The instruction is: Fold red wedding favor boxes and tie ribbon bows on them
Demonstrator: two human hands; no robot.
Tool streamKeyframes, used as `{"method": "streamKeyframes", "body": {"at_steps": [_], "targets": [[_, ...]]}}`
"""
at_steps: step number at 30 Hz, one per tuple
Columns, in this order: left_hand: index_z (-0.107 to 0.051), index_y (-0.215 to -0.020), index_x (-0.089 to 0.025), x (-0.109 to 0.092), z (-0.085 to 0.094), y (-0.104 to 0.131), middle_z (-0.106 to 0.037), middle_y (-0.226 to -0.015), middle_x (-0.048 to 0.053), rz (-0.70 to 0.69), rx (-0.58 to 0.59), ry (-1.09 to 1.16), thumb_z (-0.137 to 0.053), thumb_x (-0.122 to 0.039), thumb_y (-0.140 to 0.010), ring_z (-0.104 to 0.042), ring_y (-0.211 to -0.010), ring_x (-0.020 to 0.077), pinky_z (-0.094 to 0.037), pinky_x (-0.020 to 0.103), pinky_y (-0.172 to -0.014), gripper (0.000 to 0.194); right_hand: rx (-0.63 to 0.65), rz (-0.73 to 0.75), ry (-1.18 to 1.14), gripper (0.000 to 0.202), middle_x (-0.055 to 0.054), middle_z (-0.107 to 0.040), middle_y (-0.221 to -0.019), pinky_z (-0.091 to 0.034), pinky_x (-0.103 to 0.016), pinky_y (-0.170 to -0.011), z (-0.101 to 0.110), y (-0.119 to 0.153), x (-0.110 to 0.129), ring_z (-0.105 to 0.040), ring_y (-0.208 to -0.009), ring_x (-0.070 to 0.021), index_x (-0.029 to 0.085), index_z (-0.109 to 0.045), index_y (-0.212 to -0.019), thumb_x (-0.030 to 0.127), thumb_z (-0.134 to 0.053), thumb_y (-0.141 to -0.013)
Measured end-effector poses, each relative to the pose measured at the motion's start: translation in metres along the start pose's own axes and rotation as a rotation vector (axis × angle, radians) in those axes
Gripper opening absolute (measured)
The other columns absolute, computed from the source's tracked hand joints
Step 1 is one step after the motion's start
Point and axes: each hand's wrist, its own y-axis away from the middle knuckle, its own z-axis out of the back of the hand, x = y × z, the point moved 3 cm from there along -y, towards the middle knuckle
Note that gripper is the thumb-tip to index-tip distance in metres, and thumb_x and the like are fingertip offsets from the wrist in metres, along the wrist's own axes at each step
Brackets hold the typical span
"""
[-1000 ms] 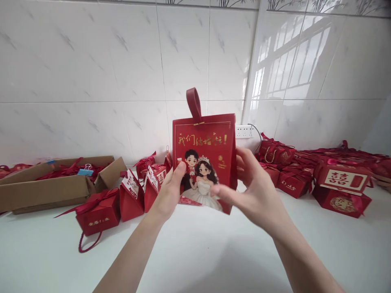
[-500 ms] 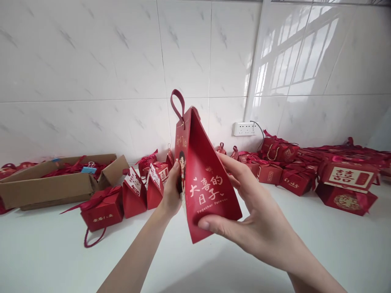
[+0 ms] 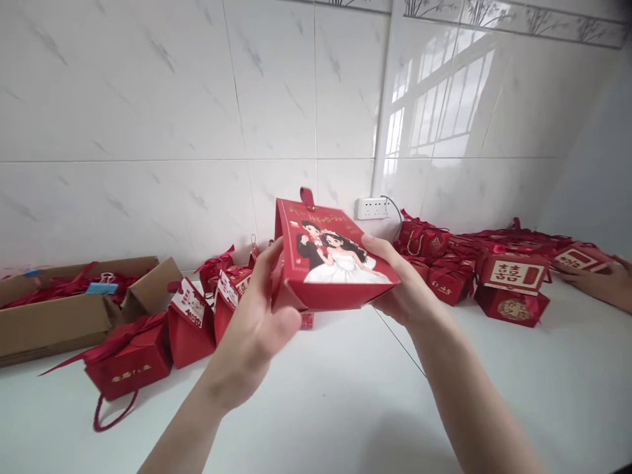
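Note:
A red gift box [image 3: 336, 253] with a cartoon bride and groom on its front is held up above the white table. It tapers to a top with a small ribbon loop [image 3: 307, 197] and leans back, so part of its underside shows. My left hand [image 3: 259, 322] grips the box's left side, its thumb near the lower edge. On the opposite side my right hand [image 3: 402, 283] is closed around the box, some of its fingers hidden behind and beneath it.
A cardboard carton [image 3: 54, 322] of red ribboned pieces stands at left, beside a ribboned red box [image 3: 128, 359] and peaked red boxes [image 3: 190, 326]. Stacked red boxes [image 3: 513, 283] sit at right. Another person's hand [image 3: 605, 283] touches a box at the far right. A power strip [image 3: 372, 208] is on the wall.
The box has turned from its lettered side to its couple-printed front and tilted back. Both hands have shifted with it. Another person's hand has appeared at the far right as the view swung right.

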Motion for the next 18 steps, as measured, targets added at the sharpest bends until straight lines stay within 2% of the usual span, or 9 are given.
{"method": "streamKeyframes", "body": {"at_steps": [2,4,8,12,15,18], "targets": [[-0.04,-0.134,-0.035,0.0,-0.002,-0.001,-0.053,-0.131,0.004,-0.018,0.01,-0.044,-0.066,-0.056,-0.072,-0.052,-0.118,0.0314,-0.055,0.038,-0.087,0.071,0.084,-0.143,-0.104,0.045,-0.009,-0.072,-0.089,-0.057,-0.029,-0.05,-0.003,-0.003,-0.005,-0.069,-0.071,-0.0218,0.018,-0.061,-0.106,0.054,-0.053,-0.081],[-0.045,-0.131,-0.034,0.002,0.0,-0.003,-0.057,-0.126,0.004,-0.029,-0.05,-0.081,-0.062,-0.05,-0.078,-0.055,-0.115,0.0302,-0.056,0.036,-0.085,0.058,0.204,-0.225,-0.183,0.05,-0.008,-0.072,-0.087,-0.059,-0.034,-0.051,-0.009,-0.002,-0.008,-0.069,-0.068,-0.0221,0.02,-0.058,-0.112,0.059,-0.05,-0.082],[-0.05,-0.127,-0.031,0.004,0.005,-0.003,-0.061,-0.122,0.003,-0.057,-0.083,-0.124,-0.057,-0.048,-0.083,-0.055,-0.115,0.0267,-0.053,0.035,-0.091,0.048,0.348,-0.247,-0.273,0.054,-0.007,-0.071,-0.087,-0.06,-0.035,-0.055,-0.015,0.002,-0.011,-0.07,-0.07,-0.0205,0.024,-0.05,-0.124,0.062,-0.038,-0.087],[-0.05,-0.128,-0.027,0.006,0.009,-0.001,-0.061,-0.123,0.005,-0.056,-0.135,-0.147,-0.055,-0.048,-0.085,-0.055,-0.115,0.0257,-0.051,0.037,-0.094,0.049,0.392,-0.221,-0.312,0.056,-0.009,-0.07,-0.091,-0.061,-0.035,-0.056,-0.016,0.002,-0.012,-0.071,-0.073,-0.0199,0.023,-0.047,-0.127,0.061,-0.027,-0.091],[-0.051,-0.127,-0.026,0.006,0.011,-0.002,-0.06,-0.124,0.005,-0.072,-0.137,-0.159,-0.056,-0.049,-0.083,-0.054,-0.118,0.0268,-0.048,0.039,-0.099,0.05,0.401,-0.194,-0.304,0.056,-0.01,-0.07,-0.094,-0.061,-0.034,-0.056,-0.02,0.001,-0.013,-0.07,-0.074,-0.0207,0.019,-0.049,-0.124,0.061,-0.033,-0.089],[-0.05,-0.128,-0.024,0.004,0.014,-0.004,-0.06,-0.125,0.006,-0.153,-0.068,-0.081,-0.047,-0.065,-0.081,-0.051,-0.121,0.0298,-0.045,0.043,-0.101,0.063,0.31,-0.09,-0.223,0.05,-0.01,-0.069,-0.101,-0.061,-0.033,-0.059,-0.022,0.004,-0.011,-0.069,-0.08,-0.0227,0.018,-0.05,-0.121,0.053,-0.043,-0.086]]}}
